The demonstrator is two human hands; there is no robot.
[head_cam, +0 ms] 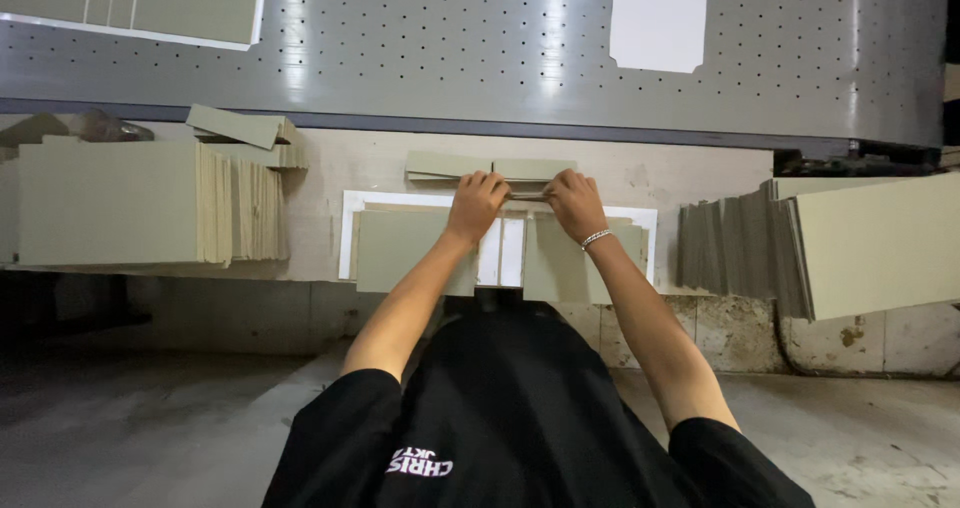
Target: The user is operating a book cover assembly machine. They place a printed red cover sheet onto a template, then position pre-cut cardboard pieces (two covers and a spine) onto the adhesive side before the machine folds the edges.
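Left hand (476,204) and right hand (574,201) seemingly pinch a narrow grey board strip (527,197), fingers together, aligning it between two grey boards (400,250).

Pretty dim overall, with streaky glare off the perforated panel (480,58) up top, floor (150,418) murky in shadow, edges a bit stretched wide-angle, and everything slightly soft.

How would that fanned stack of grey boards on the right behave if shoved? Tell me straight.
The fanned stack of grey boards would probably slide apart further, since its sheets already sit staggered. Each board looks stiff and flat, with none sagging. The stack's large top board overhangs the bench edge, so a push might tip it off.
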